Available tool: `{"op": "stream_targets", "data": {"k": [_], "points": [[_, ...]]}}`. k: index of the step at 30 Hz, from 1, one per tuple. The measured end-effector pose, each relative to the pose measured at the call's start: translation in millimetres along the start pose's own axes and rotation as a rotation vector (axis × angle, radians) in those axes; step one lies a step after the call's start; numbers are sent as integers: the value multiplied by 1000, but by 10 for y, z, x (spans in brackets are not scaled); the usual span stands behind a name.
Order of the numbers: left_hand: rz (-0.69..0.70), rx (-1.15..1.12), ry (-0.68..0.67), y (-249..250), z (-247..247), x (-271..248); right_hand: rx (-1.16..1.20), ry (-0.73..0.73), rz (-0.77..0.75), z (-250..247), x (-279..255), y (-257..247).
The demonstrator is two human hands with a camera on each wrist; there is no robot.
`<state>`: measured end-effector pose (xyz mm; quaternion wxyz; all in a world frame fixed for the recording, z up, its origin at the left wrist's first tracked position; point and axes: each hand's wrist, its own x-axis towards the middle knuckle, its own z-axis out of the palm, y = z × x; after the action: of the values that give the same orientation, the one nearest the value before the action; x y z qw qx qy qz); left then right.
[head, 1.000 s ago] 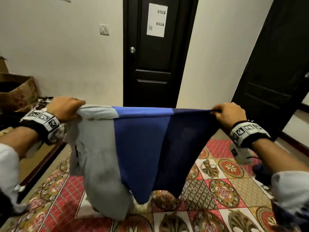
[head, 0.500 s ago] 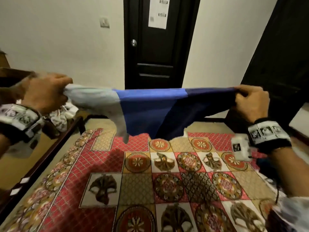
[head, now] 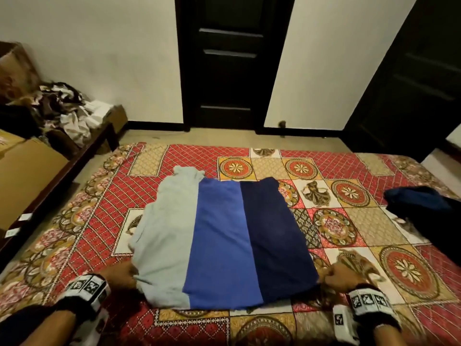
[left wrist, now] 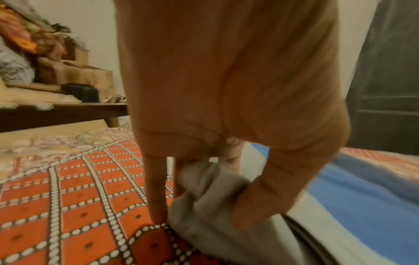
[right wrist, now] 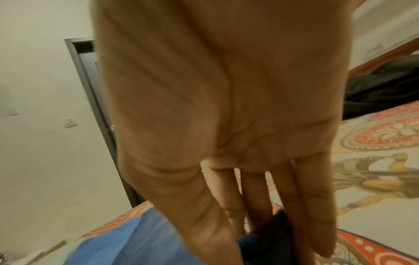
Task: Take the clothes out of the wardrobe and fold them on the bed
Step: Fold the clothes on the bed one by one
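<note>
Lying flat on the patterned bedspread (head: 374, 221): a three-stripe garment (head: 219, 236), long axis running from the near edge toward the door (head: 232, 63). Pinching its near corners, left hand (head: 119, 273) bunching grey fabric, right hand (head: 341, 278) gripping navy. Stripes pale grey, mid blue, navy.

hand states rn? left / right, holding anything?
Left hand: grips the grey corner of the striped garment, down on the bed.
Right hand: pinches the garment's navy corner, thumb against fingers.
</note>
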<state>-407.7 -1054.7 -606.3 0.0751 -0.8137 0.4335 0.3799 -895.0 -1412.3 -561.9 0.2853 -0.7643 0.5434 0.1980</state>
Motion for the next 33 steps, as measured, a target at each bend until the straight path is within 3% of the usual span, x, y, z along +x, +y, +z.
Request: {"op": "stream_targets", "data": {"k": [2, 4, 7, 8, 12, 17, 20, 26, 33], "points": [[-17, -163, -34, -28, -26, 2, 61, 42, 31, 62, 122, 48], [-27, -431, 64, -96, -65, 51, 148, 136, 77, 93, 218, 95], [-215, -635, 534, -182, 32, 158, 232, 139, 118, 118, 314, 66], [-250, -627, 588, -147, 60, 157, 233, 106, 137, 116, 329, 54], [-259, -602, 365, -69, 154, 333, 135, 45, 206, 180, 381, -16], [-292, -817, 345, -73, 174, 447, -61, -18, 278, 304, 335, -138], [-257, -866, 248, -73, 145, 411, -93, -60, 289, 273, 313, -129], [-238, -698, -18, -157, 202, 260, -178, -125, 256, 227, 241, -118], [-249, -559, -104, -134, 200, -15, -281, -56, 332, 252, 114, -165]]}}
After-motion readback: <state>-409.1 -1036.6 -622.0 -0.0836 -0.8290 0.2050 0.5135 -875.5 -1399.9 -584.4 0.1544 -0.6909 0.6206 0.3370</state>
